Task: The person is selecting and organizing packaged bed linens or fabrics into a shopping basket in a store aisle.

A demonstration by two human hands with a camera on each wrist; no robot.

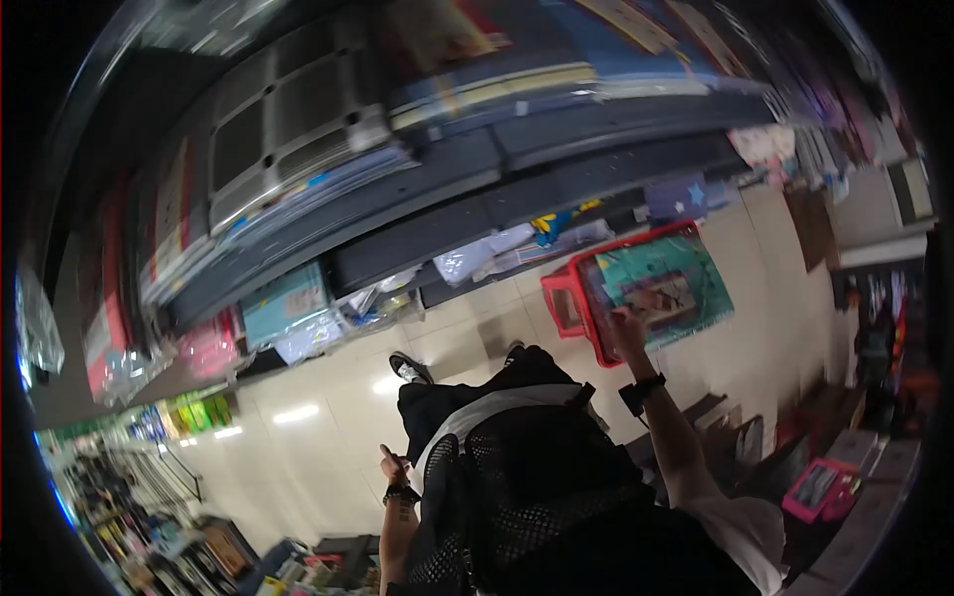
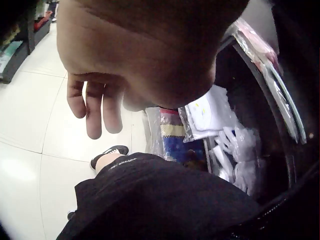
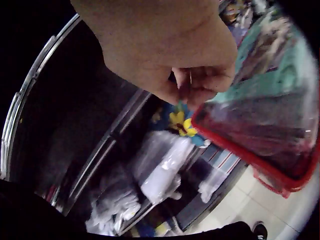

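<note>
Left grip, the person's bare left hand: hangs by the hip, fingers loosely extended, nothing held. Grey-black shelving runs along the aisle; clear-bagged white textile packs lie on its low ledge. Right grip, the bare right hand: fingers curled toward the thumb; can't tell if they pinch anything. Next, a red plastic shopping basket with a teal, film-wrapped flat pack in it.

Risks: the pack looks about as wide as the basket and lies high, so a tilt could slide it out; slick film would help that. Basket sits near the ledge; a sideways swing could snag the bagged packs.

Position: basket rim is just beside the right fingers, pack beyond; contact unclear. Both well apart from the left grip.
</note>
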